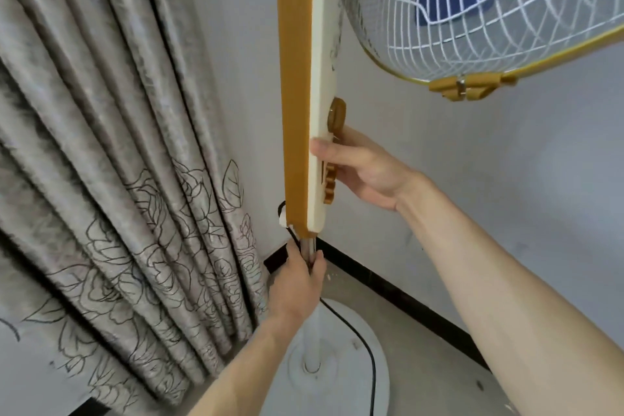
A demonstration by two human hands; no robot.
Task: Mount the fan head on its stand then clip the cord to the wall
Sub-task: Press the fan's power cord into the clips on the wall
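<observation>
Left hand clamped round metal pole under control column; right hand gripping column's lower face.

Head view, close, looking down fan stand.

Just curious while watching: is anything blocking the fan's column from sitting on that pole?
Nothing visible does. The gold-and-cream control column already meets the shiny metal pole; the black power cord hangs beside it. The left hand grips the pole.
</observation>
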